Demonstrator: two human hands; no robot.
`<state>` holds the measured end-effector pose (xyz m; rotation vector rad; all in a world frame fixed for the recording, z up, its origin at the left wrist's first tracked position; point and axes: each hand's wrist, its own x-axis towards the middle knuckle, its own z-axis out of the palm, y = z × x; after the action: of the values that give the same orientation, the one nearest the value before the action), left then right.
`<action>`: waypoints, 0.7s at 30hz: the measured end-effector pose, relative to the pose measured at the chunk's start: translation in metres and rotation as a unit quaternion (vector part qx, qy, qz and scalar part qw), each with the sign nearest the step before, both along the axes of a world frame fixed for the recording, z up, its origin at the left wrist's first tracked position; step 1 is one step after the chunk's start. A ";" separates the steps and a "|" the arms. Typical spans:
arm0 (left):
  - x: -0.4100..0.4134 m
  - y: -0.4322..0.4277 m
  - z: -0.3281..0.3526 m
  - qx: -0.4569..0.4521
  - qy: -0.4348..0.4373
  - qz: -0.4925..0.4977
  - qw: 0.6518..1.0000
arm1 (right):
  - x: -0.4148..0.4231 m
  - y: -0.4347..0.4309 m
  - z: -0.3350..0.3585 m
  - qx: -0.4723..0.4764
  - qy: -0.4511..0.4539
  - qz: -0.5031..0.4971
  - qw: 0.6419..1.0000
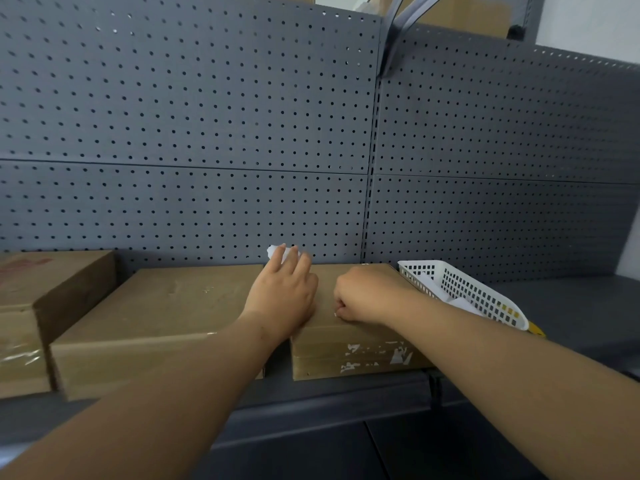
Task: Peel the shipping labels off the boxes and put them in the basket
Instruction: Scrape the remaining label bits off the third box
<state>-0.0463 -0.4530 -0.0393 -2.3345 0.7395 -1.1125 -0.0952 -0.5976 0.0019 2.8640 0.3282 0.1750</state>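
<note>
The boxes are matt brown cardboard: the middle box (166,306) is plain, the left box (20,323) is banded with glossy, crinkled clear tape (20,356), and torn white paper residue (377,356) roughens the front of the right box (346,368). The paper scrap (273,251) is thin and white. The basket (460,282) is smooth white plastic. The pegboard (190,116) and shelf (571,306) are matt grey painted metal.

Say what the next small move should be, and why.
Probably the left hand carries the white label scrap it pinches rightward to the white basket beside the box; the scrap looks lifted clear of the cardboard, and the basket already holds paper.
</note>
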 end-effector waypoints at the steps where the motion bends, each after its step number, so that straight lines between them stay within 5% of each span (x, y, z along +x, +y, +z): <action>1: 0.000 -0.001 -0.001 0.000 -0.003 0.000 1.000 | 0.002 0.000 -0.003 0.011 -0.003 -0.005 1.000; 12: 0.002 -0.001 -0.005 -0.005 -0.001 0.016 1.000 | 0.006 -0.015 0.002 0.229 0.055 -0.089 0.968; 21: 0.003 -0.001 -0.003 0.003 0.022 0.004 1.000 | 0.008 -0.002 -0.003 0.109 0.000 -0.093 0.990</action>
<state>-0.0431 -0.4544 -0.0424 -2.3621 0.7473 -1.0560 -0.0873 -0.5997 -0.0006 3.0890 0.0409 0.1871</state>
